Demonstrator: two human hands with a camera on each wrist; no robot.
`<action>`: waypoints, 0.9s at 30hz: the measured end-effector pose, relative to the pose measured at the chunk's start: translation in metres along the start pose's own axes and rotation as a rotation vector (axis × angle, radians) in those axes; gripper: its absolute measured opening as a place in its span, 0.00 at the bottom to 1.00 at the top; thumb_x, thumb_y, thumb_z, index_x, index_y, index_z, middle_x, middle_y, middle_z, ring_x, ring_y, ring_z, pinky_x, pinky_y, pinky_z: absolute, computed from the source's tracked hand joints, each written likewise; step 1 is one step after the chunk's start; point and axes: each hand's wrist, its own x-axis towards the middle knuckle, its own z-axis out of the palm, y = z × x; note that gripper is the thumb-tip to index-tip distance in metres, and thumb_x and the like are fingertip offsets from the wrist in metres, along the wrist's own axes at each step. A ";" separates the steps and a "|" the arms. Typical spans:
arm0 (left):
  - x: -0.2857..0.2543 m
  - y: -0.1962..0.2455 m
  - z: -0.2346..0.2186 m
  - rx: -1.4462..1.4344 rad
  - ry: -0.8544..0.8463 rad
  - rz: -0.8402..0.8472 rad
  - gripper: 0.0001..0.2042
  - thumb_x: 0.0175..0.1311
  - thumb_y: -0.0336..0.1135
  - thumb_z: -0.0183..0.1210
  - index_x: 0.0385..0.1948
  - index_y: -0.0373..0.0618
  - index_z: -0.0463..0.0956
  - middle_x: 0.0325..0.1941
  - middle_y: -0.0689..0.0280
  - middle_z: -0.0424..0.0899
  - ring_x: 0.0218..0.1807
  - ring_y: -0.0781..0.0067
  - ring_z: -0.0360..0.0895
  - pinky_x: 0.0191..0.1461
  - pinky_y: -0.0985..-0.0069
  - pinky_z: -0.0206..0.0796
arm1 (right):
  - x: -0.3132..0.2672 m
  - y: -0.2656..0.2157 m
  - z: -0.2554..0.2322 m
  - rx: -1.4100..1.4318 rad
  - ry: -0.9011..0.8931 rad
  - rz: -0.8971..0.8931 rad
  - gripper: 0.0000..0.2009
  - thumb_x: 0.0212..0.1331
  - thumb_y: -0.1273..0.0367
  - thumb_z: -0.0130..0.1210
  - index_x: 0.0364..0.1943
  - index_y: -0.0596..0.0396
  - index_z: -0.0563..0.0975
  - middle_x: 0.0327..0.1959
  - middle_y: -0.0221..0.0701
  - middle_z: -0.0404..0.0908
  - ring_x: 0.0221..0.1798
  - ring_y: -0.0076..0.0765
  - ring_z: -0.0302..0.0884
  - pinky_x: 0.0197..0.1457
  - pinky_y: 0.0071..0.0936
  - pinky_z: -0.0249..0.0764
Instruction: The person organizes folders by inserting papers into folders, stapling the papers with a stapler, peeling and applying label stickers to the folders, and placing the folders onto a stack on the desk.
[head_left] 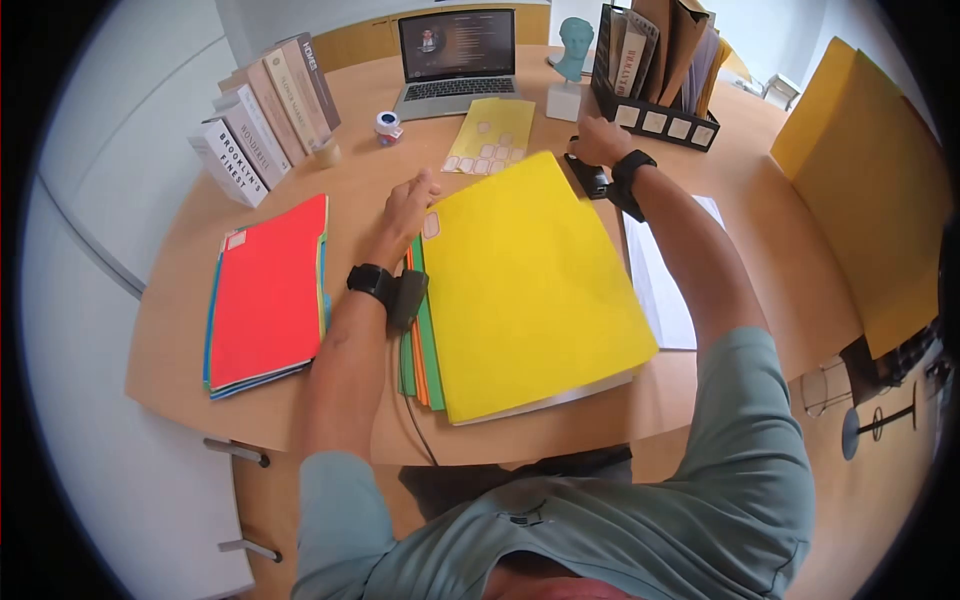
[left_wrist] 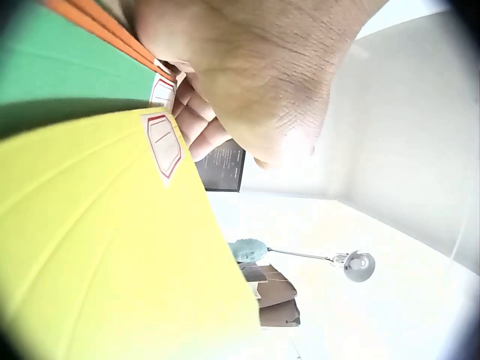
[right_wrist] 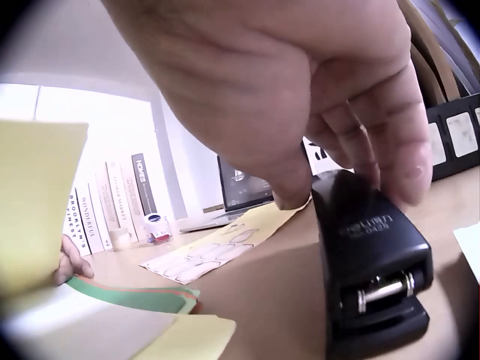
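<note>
My right hand [head_left: 603, 143] grips the rear of a black stapler [right_wrist: 371, 247], thumb on one side and fingers on the other. The stapler's front end faces the camera in the right wrist view. My left hand [head_left: 402, 212] rests along the left edge of a large yellow folder [head_left: 535, 290], its fingers loosely bent beside the labelled tab [left_wrist: 163, 146]. Green folders [head_left: 431, 350] and an orange folder [head_left: 418, 345] show at the yellow one's left side. White paper [right_wrist: 90, 330] lies beneath the raised yellow cover.
A red folder [head_left: 270, 295] tops a stack at left. Books [head_left: 265, 110], an eyeball-like item [head_left: 387, 125], a laptop [head_left: 458, 60], a yellow sticker sheet [head_left: 490, 135], a bust [head_left: 575, 50] and a black file box [head_left: 660, 122] stand farther back. White sheets [head_left: 665, 290] lie right.
</note>
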 end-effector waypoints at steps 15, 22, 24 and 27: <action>-0.006 -0.002 -0.003 0.039 0.074 -0.082 0.37 0.69 0.64 0.37 0.34 0.31 0.82 0.35 0.50 0.85 0.41 0.56 0.82 0.51 0.65 0.70 | 0.062 -0.049 0.080 0.530 -0.479 -0.302 0.10 0.46 0.71 0.63 0.32 0.62 0.82 0.26 0.36 0.83 0.25 0.36 0.82 0.30 0.29 0.76; -0.008 0.002 -0.004 -0.007 0.049 -0.117 0.38 0.69 0.63 0.36 0.35 0.29 0.82 0.35 0.49 0.85 0.42 0.56 0.81 0.52 0.66 0.70 | 0.062 -0.050 0.077 0.509 -0.505 -0.282 0.09 0.45 0.77 0.55 0.31 0.60 0.83 0.24 0.36 0.83 0.26 0.34 0.82 0.30 0.28 0.76; -0.007 0.003 -0.005 -0.020 0.043 -0.119 0.38 0.69 0.64 0.36 0.34 0.29 0.82 0.35 0.50 0.85 0.41 0.57 0.81 0.52 0.66 0.70 | 0.056 -0.051 0.069 0.520 -0.519 -0.259 0.09 0.45 0.77 0.55 0.31 0.60 0.83 0.24 0.36 0.83 0.26 0.34 0.82 0.30 0.29 0.76; -0.004 -0.001 -0.007 -0.052 0.028 -0.135 0.38 0.69 0.64 0.36 0.33 0.30 0.82 0.33 0.52 0.84 0.39 0.59 0.81 0.50 0.67 0.70 | 0.058 -0.049 0.079 0.537 -0.515 -0.273 0.09 0.45 0.75 0.55 0.32 0.60 0.83 0.26 0.37 0.83 0.28 0.36 0.82 0.32 0.30 0.76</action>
